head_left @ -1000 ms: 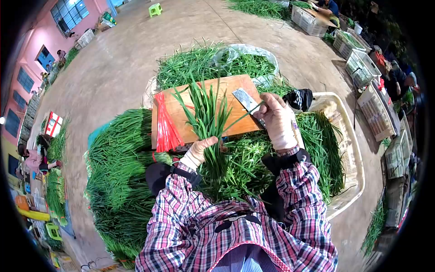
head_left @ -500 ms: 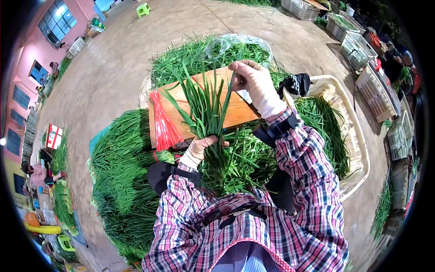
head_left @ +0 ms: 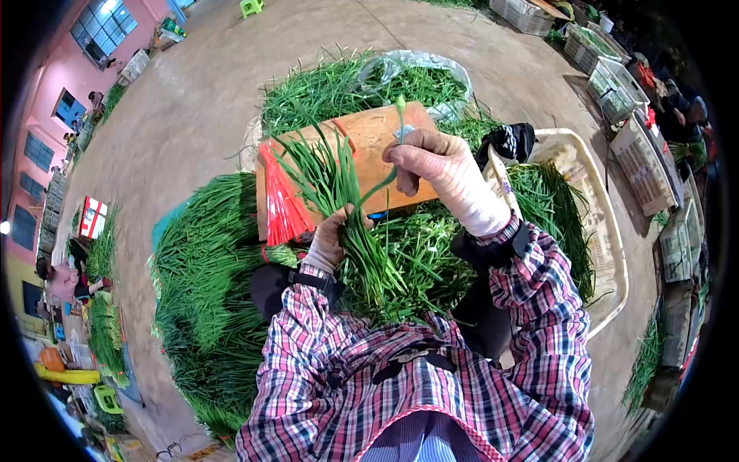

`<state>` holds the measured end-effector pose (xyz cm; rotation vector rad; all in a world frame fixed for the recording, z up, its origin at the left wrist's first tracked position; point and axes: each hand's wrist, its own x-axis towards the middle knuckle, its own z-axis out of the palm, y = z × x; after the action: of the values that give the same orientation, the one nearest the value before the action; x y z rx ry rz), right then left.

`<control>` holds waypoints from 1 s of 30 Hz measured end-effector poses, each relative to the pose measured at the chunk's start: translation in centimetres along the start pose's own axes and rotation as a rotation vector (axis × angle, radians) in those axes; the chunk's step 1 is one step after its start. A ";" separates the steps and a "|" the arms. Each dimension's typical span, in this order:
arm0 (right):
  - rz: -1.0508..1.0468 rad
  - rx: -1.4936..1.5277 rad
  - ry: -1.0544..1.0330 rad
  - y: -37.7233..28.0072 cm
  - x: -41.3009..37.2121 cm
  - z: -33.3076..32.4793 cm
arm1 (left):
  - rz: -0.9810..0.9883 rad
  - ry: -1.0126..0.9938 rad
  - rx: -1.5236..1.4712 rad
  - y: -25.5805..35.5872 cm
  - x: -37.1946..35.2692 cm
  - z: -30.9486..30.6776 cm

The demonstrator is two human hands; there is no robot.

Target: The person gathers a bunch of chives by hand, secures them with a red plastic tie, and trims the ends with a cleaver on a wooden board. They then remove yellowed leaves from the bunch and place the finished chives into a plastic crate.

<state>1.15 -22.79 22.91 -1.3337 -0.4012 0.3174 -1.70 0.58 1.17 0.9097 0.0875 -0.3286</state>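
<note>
My left hand (head_left: 329,237) is closed around a bunch of garlic chives (head_left: 327,181), whose leaves fan up and to the left while the lower ends hang toward my lap. Between the thumb and fingers of my right hand (head_left: 439,165) is a single chive stalk (head_left: 379,188) with a pale green bud at its tip, bending down toward the bunch. Behind both hands lies a wooden board (head_left: 377,142) with a bundle of red ties (head_left: 285,202) on its left side. Loose chives (head_left: 423,258) lie below my hands.
At the left is a large pile of chives (head_left: 208,269). More greens (head_left: 308,100) and a clear plastic bag (head_left: 460,73) lie beyond the board. A white crate (head_left: 613,262) with chives stands at my right. Farther right are several crates (head_left: 643,165).
My right hand has moved slightly right and down, drawing the budded stalk away from the bunch. My left hand has tilted the bunch to the left.
</note>
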 end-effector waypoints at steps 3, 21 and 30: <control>-0.025 -0.038 0.082 0.5 0.8 -0.1 | -0.001 -0.007 -0.041 -0.3 0.1 0.1; -0.167 0.047 0.065 -1.9 4.5 0.3 | -0.080 -0.091 0.136 0.6 -0.9 2.8; -0.070 0.041 0.047 -0.9 3.6 -0.4 | -0.064 0.061 -0.004 0.5 -0.9 2.4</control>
<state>4.48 -21.74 24.07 -1.2818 -0.3995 0.2341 -2.59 -0.82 3.20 0.9143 0.1735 -0.3604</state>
